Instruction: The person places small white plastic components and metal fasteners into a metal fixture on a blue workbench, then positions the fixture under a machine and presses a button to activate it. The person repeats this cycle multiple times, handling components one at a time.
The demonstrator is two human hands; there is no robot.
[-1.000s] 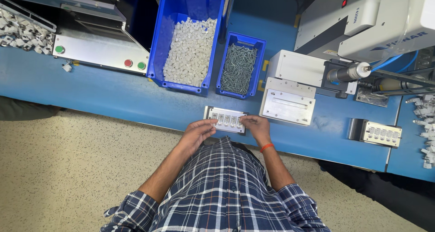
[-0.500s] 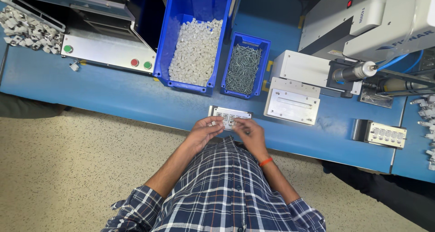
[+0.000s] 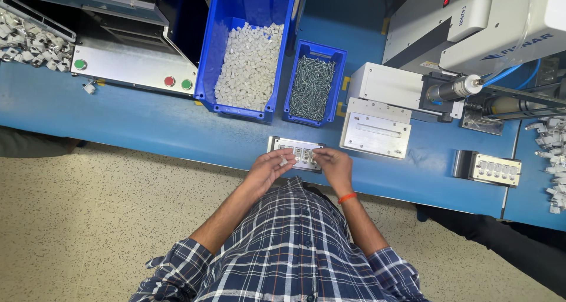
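I see an evenly bright picture, with light coming from above. The blue desk [image 3: 147, 122] shows only soft, short shadows beside the bins. There is no strong glare. Focus is sharp in the middle; straight lines bend slightly near the picture edges.

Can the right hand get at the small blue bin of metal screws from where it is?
Probably yes. The right hand rests at the grey slotted fixture, and the small blue bin of metal screws sits open-topped just beyond it, with only bare blue bench between.
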